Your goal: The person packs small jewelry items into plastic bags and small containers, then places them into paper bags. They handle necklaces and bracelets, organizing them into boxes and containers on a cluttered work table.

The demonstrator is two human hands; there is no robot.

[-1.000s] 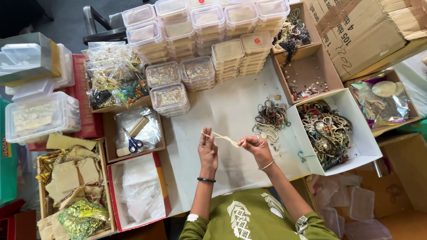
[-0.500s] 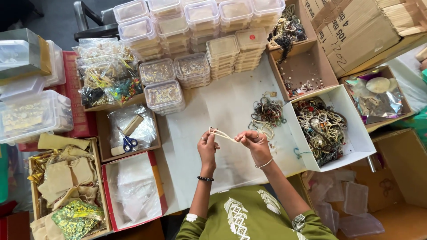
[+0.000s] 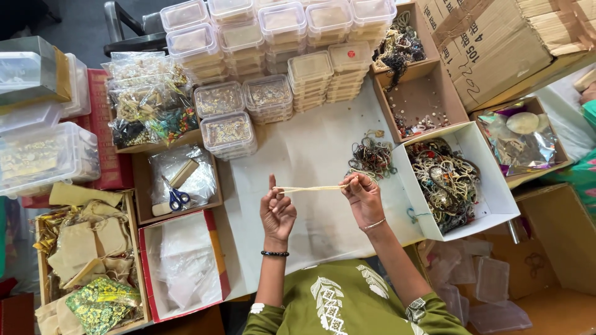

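Left hand (image 3: 277, 213) and right hand (image 3: 362, 196), held apart, each pinch one end of a pale cord (image 3: 310, 188) stretched above the white sheet (image 3: 310, 149), bead tangle (image 3: 372, 156) at one o'clock; light, limp, best gripped endwise.

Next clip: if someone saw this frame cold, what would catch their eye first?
Probably the pale cord stretched taut between the left hand and right hand over the white work surface. Next, the white box at right, heaped with tangled jewellery, and a smaller tangle of bracelets beside it. Stacks of clear lidded containers fill the top of the view.
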